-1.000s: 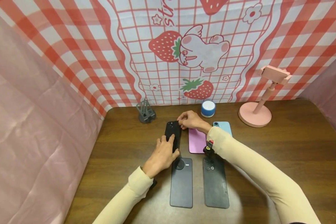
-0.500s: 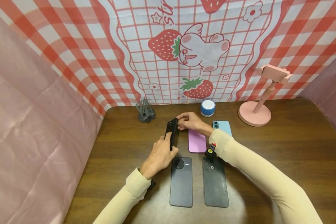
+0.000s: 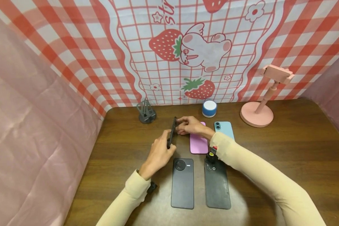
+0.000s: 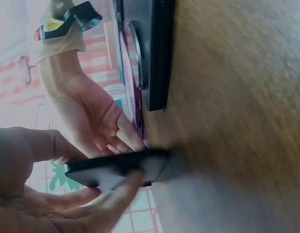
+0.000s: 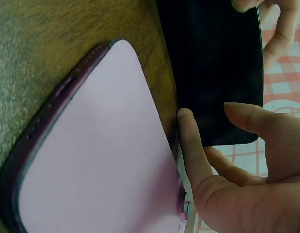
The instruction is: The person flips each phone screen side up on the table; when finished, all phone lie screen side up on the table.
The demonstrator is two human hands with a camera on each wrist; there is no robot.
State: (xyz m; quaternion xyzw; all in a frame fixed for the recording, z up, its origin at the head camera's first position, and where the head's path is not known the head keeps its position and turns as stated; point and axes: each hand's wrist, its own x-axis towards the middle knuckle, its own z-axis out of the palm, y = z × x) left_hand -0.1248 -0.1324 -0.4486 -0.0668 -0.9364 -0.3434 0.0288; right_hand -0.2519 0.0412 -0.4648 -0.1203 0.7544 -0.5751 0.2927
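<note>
1. One gry stand [image 3: 147, 116], far L on the table [image 3: 110, 163].
2. L hand [image 3: 158, 153]: partly curled, pinching the blk phone at its near part, thumb one side, fingers the other.
3. Blk phone [image 3: 171, 133]: btwn the 2 hands, ctr-L, turned up edge-on; long axis runs near–far, far end leaning a bit R. Dark glossy face is twd R. Can't tell if its lower edge touches the table.
4. Gry phone w/ round cam [image 3: 182, 188]: near, flat, long axis near–far, cam end far.
5. R hand [image 3: 190, 125]: part-curled, fingers spread, holding the blk phone's far end; can't tell how firmly.
6. Pink phone [image 3: 199, 145]: flat, partly under R hand/wrist.
7. Blue-wht round tub [image 3: 209, 110]: far, just beyond R hand.
8. Dk gry phone [image 3: 218, 191]: near, flat, cam end far.
9. Lt blue phone [image 3: 226, 129]: flat, near end hidden by R sleeve [image 3: 243, 157].
10. Pink stand [image 3: 257, 116]: far R, upright.
11. Counts: 5 phones (4 flat, 1 held), 2 stands, 1 tub, 2 hands.
</note>
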